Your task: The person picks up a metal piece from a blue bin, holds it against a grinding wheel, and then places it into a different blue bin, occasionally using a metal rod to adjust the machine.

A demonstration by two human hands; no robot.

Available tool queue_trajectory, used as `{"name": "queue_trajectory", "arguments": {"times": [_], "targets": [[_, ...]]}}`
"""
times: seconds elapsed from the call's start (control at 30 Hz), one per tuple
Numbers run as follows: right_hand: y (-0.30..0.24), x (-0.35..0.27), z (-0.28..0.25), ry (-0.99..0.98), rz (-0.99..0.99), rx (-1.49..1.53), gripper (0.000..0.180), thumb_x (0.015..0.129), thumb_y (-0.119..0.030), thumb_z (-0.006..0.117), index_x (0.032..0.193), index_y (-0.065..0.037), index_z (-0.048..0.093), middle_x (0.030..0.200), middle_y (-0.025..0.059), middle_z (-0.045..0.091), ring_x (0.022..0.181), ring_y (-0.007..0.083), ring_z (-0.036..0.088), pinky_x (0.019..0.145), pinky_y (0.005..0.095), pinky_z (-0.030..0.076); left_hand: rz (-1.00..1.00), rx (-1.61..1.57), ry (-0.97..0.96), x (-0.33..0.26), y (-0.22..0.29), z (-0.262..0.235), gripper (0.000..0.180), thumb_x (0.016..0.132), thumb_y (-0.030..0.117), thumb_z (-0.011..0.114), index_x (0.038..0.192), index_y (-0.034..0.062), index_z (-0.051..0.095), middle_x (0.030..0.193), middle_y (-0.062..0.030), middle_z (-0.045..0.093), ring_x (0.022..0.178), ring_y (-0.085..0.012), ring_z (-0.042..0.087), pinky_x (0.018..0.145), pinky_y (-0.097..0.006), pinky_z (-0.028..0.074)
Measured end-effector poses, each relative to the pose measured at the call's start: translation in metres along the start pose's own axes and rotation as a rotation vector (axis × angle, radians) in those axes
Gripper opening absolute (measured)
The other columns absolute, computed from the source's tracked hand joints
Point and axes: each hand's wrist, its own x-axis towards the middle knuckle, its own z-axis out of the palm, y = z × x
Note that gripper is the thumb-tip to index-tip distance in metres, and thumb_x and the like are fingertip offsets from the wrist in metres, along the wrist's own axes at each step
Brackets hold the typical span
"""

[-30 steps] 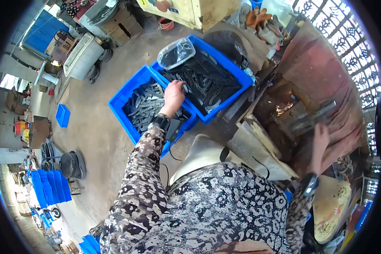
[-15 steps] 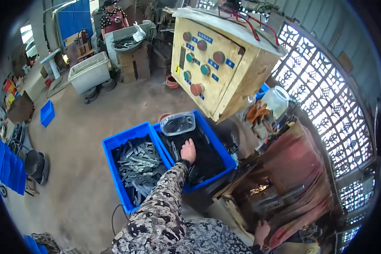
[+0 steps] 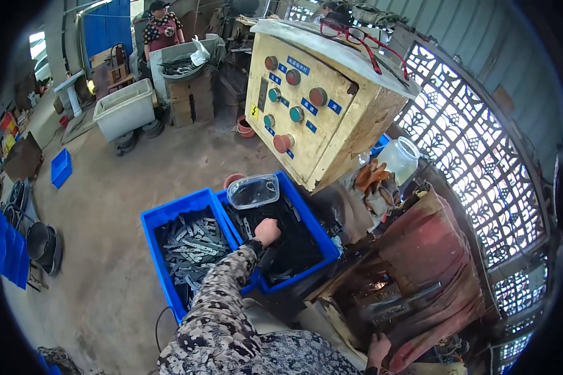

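Note:
My left hand (image 3: pixel 267 232) is over the right-hand blue bin, its fingers curled closed. Whatever they hold, if anything, is hidden. Dark flat metal pieces (image 3: pixel 288 273) lie in that bin (image 3: pixel 329 245), and a clear plastic tub (image 3: pixel 254 191) rests across its far end. Beside it, a second blue bin (image 3: pixel 162 275) holds a heap of grey slotted metal strips (image 3: pixel 197 240). My right hand (image 3: pixel 378 349) is low at the front of a grimy machine opening, near a reddish cloth cover (image 3: pixel 441 250); its fingers are only partly visible. Small orange sparks (image 3: pixel 380 284) glow inside.
A yellowish control box (image 3: pixel 294 112) with round buttons stands beyond the bins, red-framed glasses (image 3: pixel 369 47) on top. Brown gloves (image 3: pixel 372 178) and a translucent jar (image 3: pixel 399 159) are to its right. Another person (image 3: pixel 162 31) stands far off behind a grey tub (image 3: pixel 126 109).
My left hand has shifted toward me within the right bin and looks more tightly curled. The sparks in the machine have become smaller. My right hand stays at the machine; the whole view has shifted slightly.

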Motion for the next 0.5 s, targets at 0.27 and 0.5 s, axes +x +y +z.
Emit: {"name": "queue_trajectory", "arguments": {"times": [0.27, 0.5], "targets": [[0.008, 0.022, 0.012, -0.047, -0.064, 0.038, 0.02, 0.082, -0.018, 0.066, 0.092, 0.0, 0.066, 0.08, 0.0233, 0.064, 0.077, 0.0411, 0.062, 0.066, 0.0455, 0.048, 0.175, 0.436, -0.356, -0.048, 0.012, -0.034, 0.013, 0.074, 0.012, 0.061, 0.08, 0.0078, 0.071, 0.091, -0.0176, 0.067, 0.084, -0.0326, 0.066, 0.07, -0.043, 0.055], [-0.003, 0.023, 0.004, -0.112, -0.086, 0.08, 0.019, 0.084, -0.017, 0.064, 0.092, 0.0, 0.065, 0.08, 0.0237, 0.064, 0.075, 0.0407, 0.062, 0.065, 0.0434, 0.047, 0.225, 0.5, -0.13, -0.076, 0.036, -0.034, 0.012, 0.074, 0.009, 0.061, 0.08, 0.0073, 0.071, 0.09, -0.0163, 0.066, 0.082, -0.0305, 0.067, 0.066, -0.039, 0.055]]}}
